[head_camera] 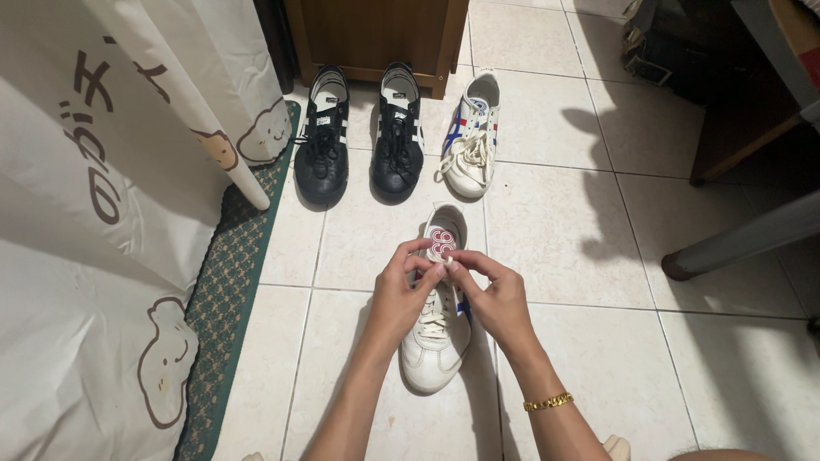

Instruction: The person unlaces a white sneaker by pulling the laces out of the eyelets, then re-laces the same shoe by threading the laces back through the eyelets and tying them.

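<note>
While both hands, left hand (pixel 401 277) and right hand (pixel 495 290), pinch the laces (pixel 438 318) of the white shoe (pixel 436 341) mid-floor, its knot looks unfinished; three shoes (pixel 389 137) wait by the cabinet (pixel 376 38).

The hands (pixel 448 286) hide the white sneaker's (pixel 436 341) lace ends; the wooden cabinet (pixel 376 38) is cut off above.

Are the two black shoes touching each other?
Apart. The head view shows pale floor tile between the left black shoe and the right black shoe.
</note>
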